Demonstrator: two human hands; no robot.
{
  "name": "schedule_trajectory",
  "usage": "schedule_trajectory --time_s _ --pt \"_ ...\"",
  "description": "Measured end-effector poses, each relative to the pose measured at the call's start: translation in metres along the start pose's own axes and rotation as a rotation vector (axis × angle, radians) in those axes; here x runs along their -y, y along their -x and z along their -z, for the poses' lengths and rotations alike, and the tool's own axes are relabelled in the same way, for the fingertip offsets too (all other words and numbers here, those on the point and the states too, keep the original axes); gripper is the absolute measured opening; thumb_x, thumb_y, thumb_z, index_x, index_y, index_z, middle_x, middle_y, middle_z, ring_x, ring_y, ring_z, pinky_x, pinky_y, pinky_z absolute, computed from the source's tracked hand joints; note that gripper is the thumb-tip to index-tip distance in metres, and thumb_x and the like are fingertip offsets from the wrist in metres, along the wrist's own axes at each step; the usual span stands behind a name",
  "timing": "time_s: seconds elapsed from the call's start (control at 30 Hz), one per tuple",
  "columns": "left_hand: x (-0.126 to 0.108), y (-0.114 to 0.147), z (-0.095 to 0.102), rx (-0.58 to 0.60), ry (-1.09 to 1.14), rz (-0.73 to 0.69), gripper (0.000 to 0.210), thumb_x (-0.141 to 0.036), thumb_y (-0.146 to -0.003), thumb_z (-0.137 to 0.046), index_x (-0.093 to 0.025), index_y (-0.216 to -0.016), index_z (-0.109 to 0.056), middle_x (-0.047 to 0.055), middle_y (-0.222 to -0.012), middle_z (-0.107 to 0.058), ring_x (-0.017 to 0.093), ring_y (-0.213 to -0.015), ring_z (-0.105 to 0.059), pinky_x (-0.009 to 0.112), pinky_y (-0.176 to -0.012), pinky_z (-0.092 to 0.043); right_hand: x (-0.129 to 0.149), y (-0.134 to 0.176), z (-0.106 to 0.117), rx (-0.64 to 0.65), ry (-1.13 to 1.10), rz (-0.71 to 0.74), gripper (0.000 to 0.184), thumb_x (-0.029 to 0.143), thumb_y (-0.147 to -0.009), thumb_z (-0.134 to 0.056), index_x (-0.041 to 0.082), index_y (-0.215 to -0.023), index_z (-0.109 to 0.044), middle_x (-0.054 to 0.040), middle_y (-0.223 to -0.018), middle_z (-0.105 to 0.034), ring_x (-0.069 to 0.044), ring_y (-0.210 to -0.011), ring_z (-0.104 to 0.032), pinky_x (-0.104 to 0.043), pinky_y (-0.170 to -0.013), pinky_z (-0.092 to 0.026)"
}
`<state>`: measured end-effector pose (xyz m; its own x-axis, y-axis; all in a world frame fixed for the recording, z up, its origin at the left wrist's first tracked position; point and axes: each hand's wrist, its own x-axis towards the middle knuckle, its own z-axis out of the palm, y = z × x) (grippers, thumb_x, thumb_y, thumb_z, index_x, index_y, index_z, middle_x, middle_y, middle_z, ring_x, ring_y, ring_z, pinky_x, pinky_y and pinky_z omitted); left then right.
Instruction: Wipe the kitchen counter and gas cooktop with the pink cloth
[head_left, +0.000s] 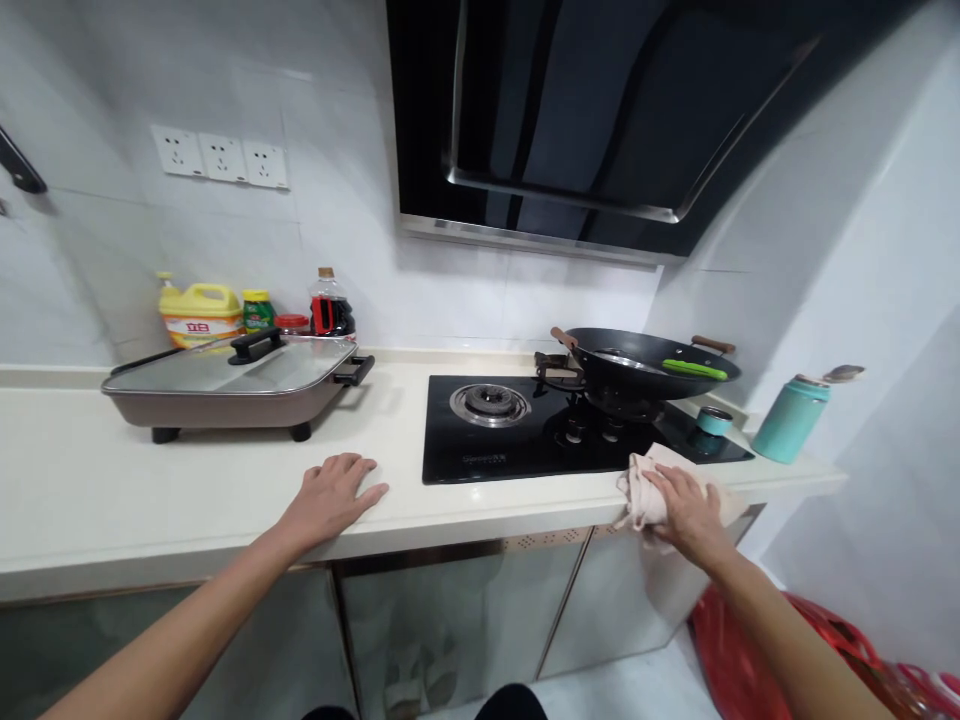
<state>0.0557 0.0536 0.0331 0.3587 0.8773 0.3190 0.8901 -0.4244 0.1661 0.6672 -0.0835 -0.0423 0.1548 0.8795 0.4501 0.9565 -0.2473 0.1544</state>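
Note:
My left hand (334, 497) lies flat on the white countertop (225, 490), fingers stretched and holding nothing. It rests between an electric pan with a glass lid (225, 372) and the black gas hob (480, 455). My right hand (686, 512) grips a pale pink cloth (643, 492) at the front edge of the counter, by the hob's near right side. Part of the cloth hangs over the edge, and my palm hides some of it. Behind the cloth, a black wok (622, 352) sits on the right burner with a green-handled utensil (694, 369) in it.
A turquoise bottle (793, 420) stands at the right end, next to a turquoise lid (714, 421) on the hob. Along the wall are a yellow detergent jug (201, 315) and a dark sauce bottle (331, 305). The range hood (540, 120) hangs above. Red bags (739, 650) lie low right.

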Motion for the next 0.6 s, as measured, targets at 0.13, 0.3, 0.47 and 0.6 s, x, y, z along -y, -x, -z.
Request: schedule_trajectory --time_s 0.13,0.3,0.47,0.6 --pt "0.000 0.000 -0.001 -0.018 -0.001 -0.011 0.054 -0.059 -0.095 -0.041 -0.023 -0.127 -0.066 0.015 -0.139 -0.063 0.035 -0.133 -0.053 0.053 -0.107 -0.039 -0.044 -0.013 0.014 0.122 -0.178 -0.050 0.065 0.016 -0.075 -0.059 0.031 -0.137 -0.062 -0.0102 -0.151 -0.057 -0.032 -0.135 -0.052 -0.051 -0.106 -0.045" --pt "0.002 -0.001 -0.003 -0.029 -0.004 -0.010 0.055 -0.061 -0.095 -0.041 -0.024 -0.127 -0.066 0.015 -0.139 -0.063 0.035 -0.131 -0.054 0.051 -0.105 -0.041 -0.067 -0.057 0.046 0.017 -0.445 -0.366 0.046 0.029 -0.081 -0.056 0.018 -0.125 -0.067 -0.0159 -0.119 -0.072 -0.032 -0.109 -0.067 -0.039 -0.091 -0.051" --pt "0.005 -0.002 -0.005 -0.031 -0.032 0.003 0.057 -0.062 -0.094 -0.040 -0.024 -0.128 -0.066 0.014 -0.138 -0.064 0.035 -0.131 -0.055 0.052 -0.104 -0.041 -0.040 -0.086 0.042 -0.096 -0.385 -0.564 0.092 0.054 -0.079 -0.066 0.005 -0.152 -0.040 -0.0268 -0.134 -0.062 -0.037 -0.118 -0.062 -0.044 -0.093 -0.050" --pt "0.007 -0.002 -0.007 -0.030 -0.040 -0.006 0.057 -0.064 -0.094 -0.040 -0.026 -0.128 -0.065 0.013 -0.139 -0.063 0.034 -0.132 -0.054 0.051 -0.104 -0.040 -0.016 -0.077 0.019 0.064 -0.237 -0.287 0.072 0.060 -0.093 -0.051 0.026 -0.156 -0.040 -0.0169 -0.144 -0.058 -0.035 -0.125 -0.058 -0.050 -0.103 -0.045"
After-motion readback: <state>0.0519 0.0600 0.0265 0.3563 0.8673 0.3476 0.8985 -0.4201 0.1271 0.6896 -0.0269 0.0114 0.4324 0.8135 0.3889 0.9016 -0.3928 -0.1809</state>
